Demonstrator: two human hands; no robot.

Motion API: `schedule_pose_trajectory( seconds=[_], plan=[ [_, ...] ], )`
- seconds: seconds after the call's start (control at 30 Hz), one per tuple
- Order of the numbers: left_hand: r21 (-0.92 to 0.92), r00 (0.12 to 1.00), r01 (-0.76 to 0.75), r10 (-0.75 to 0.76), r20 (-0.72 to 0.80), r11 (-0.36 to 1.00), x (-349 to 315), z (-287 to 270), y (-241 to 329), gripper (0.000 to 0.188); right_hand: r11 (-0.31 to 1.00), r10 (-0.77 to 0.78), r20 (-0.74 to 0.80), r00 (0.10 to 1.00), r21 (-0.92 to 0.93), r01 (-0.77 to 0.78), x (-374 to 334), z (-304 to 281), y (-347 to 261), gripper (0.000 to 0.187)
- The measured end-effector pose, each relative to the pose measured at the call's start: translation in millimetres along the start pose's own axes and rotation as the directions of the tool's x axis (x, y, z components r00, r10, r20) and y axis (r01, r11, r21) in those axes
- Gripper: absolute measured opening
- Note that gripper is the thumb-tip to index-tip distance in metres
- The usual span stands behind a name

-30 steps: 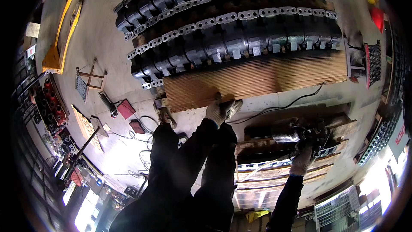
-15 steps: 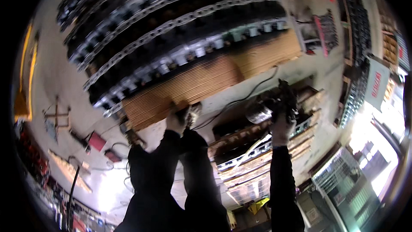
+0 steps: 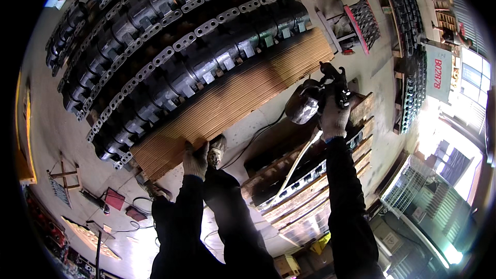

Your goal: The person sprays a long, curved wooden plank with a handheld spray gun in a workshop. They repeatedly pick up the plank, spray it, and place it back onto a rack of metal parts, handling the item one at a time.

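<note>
My right hand (image 3: 335, 120), in a pale knit glove, is closed around a dark spray gun (image 3: 338, 85). A metal cup (image 3: 303, 104) sits to the left of the gun. The gun is held up beside the right end of a long corrugated cardboard strip (image 3: 243, 95). At the strip's near edge, toward its left end, my gloved left hand (image 3: 195, 164) grips the cardboard, its fingertips partly hidden. Just behind the strip lies a black crawler track (image 3: 206, 70) with bare metal links (image 3: 163, 57).
More crawler tracks (image 3: 121, 36) lie beyond in rows. A wooden pallet (image 3: 305, 204) with metal parts stands below my right arm. A dark hose (image 3: 258, 133) crosses the floor by my shoe (image 3: 217, 150). A red-edged stand (image 3: 356, 28) is at upper right.
The view has shifted, and the scene sits further left. My right hand has brought the spray gun nearer the cardboard's right end. My left hand stays at the cardboard's near edge.
</note>
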State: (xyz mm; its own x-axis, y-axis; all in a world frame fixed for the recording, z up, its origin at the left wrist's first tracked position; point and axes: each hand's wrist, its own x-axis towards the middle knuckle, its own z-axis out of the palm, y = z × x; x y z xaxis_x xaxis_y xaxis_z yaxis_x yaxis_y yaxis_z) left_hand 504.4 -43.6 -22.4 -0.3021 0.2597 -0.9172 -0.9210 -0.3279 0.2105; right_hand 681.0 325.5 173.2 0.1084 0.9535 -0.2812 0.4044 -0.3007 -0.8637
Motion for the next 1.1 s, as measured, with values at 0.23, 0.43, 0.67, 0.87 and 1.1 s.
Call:
schedule_pose_trajectory(
  seconds=[0.23,0.43,0.67,0.87,1.1],
  plan=[
    [-0.022,0.999,0.026,-0.025,0.027,0.999,7,-7,1,0.040,0.999,-0.045,-0.024,0.999,-0.017,0.044,-2,3,-3,0.030],
    [-0.070,0.999,0.038,-0.036,0.022,0.997,3,-3,0,0.045,0.983,-0.021,-0.072,0.997,-0.185,0.007,4,-4,2,0.034],
    [-0.052,1.000,-0.007,0.008,0.018,0.999,5,-9,-2,0.052,0.991,-0.112,0.016,0.994,-0.072,0.113,-3,-2,0,0.035],
    [-0.041,1.000,0.012,-0.011,0.023,0.999,5,-8,-1,0.054,0.994,-0.051,-0.070,0.996,-0.104,0.044,14,-4,5,0.031],
    [-0.059,0.997,0.030,-0.027,0.066,0.998,6,-8,-3,0.054,0.993,-0.097,-0.010,0.995,-0.074,0.096,-1,-1,6,0.031]
  ],
)
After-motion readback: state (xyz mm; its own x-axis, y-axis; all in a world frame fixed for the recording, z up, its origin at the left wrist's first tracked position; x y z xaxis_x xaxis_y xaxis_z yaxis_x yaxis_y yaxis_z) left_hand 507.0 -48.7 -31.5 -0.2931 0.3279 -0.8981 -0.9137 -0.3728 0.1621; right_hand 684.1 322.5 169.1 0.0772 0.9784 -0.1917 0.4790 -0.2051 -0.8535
